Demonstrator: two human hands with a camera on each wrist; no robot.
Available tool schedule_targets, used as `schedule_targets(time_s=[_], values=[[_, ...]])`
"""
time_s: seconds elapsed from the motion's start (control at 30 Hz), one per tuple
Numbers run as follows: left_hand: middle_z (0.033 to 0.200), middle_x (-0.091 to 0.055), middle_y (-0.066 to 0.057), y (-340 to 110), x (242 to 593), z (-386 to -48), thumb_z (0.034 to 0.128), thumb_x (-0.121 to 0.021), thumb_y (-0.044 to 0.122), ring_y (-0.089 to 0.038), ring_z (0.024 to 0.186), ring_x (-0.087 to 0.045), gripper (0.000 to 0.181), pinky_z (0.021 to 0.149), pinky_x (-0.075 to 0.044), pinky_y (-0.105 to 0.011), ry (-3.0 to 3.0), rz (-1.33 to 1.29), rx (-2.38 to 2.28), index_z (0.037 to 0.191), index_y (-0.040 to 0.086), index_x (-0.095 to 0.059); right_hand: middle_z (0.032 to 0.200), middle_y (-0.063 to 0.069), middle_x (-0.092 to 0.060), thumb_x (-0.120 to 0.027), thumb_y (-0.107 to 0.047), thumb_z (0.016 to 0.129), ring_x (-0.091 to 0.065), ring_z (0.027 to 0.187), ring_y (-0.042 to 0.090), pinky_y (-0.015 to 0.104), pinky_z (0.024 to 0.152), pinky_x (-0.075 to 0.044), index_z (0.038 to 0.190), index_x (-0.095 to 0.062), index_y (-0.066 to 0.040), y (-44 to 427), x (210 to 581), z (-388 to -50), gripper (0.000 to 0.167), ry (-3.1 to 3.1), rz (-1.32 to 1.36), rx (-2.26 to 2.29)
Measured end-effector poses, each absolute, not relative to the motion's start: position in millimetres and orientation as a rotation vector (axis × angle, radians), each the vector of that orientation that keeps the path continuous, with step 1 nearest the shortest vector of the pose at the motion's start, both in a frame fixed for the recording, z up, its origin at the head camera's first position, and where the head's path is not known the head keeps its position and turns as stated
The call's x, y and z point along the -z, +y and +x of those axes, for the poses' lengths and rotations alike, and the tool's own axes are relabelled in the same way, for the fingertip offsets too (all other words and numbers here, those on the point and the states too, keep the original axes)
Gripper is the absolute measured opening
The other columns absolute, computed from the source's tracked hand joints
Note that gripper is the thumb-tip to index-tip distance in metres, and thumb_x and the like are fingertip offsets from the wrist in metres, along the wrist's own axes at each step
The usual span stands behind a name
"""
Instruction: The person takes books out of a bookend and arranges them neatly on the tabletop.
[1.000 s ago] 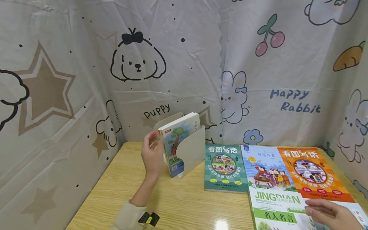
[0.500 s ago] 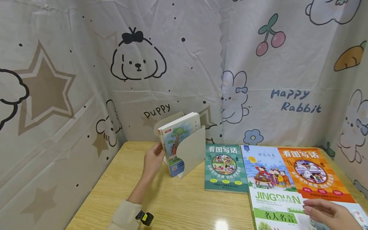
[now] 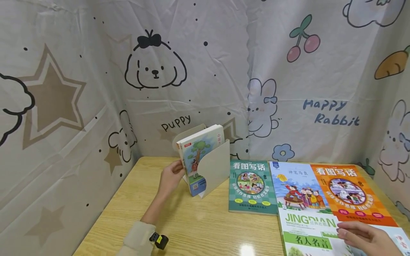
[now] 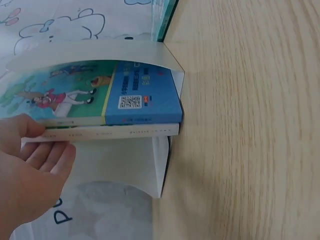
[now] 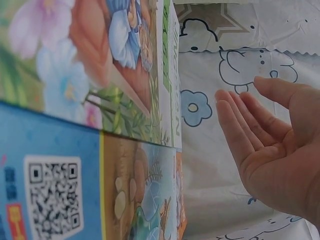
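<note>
A cream book holder [image 3: 214, 170] stands upright on the table with at least two books in it. The front one is a blue-and-green picture-cover book [image 4: 145, 95]; against it is a white-spined book [image 4: 117, 133]. My left hand [image 3: 170, 177] is at their spines. In the left wrist view its thumb lies on the near side of the white spine and its curled fingers lie on the other side, pinching that book. My right hand [image 3: 368, 236] hovers with relaxed fingers by the green-and-white book [image 3: 309, 231], apparently apart from it, holding nothing.
Several books lie flat on the wooden table [image 3: 205, 231]: a teal book [image 3: 251, 206], a blue-sky cover book [image 3: 293, 181] and an orange book [image 3: 368, 188]. A printed cloth curtain [image 3: 205, 78] hangs behind and at both sides.
My left hand has lowered along the book spines and closed its fingers at the white-spined book. The right hand has barely moved. Books and holder stay in place.
</note>
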State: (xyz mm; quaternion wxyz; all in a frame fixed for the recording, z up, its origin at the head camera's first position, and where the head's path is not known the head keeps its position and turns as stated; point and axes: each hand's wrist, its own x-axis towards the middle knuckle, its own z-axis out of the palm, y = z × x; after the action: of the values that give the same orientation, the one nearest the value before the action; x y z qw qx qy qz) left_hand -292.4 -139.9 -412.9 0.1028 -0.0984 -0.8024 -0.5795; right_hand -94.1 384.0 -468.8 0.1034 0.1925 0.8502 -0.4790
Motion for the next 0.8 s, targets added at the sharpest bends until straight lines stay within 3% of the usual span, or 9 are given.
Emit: schedule_targets(time_s=[0.4,0.8], values=[[0.125,-0.062,-0.029,-149,438,-314,0.0955,-0.056,-0.004,-0.040,0.117,-0.060,0.044,0.101,-0.047,-0.048,-2.434,-0.459,1.918,0.139,-0.011,-0.049,0.109,0.015,-0.070,-0.065,-0.061,0.090,-0.065,0.092,0.025,0.046,0.082,-0.054,0.130,-0.058,0.007,374,457,-96,0.079,2.543,0.558,1.355],[0.126,-0.062,-0.027,-147,453,-314,0.0980,-0.055,-0.004,-0.037,0.114,-0.063,0.036,0.093,-0.053,-0.038,-2.288,-0.512,2.001,0.133,-0.010,-0.056,0.121,0.021,-0.066,-0.062,-0.047,0.098,-0.063,0.104,0.031,0.045,0.086,-0.054,0.133,-0.058,0.005,354,444,-97,0.063,2.606,0.462,1.419]])
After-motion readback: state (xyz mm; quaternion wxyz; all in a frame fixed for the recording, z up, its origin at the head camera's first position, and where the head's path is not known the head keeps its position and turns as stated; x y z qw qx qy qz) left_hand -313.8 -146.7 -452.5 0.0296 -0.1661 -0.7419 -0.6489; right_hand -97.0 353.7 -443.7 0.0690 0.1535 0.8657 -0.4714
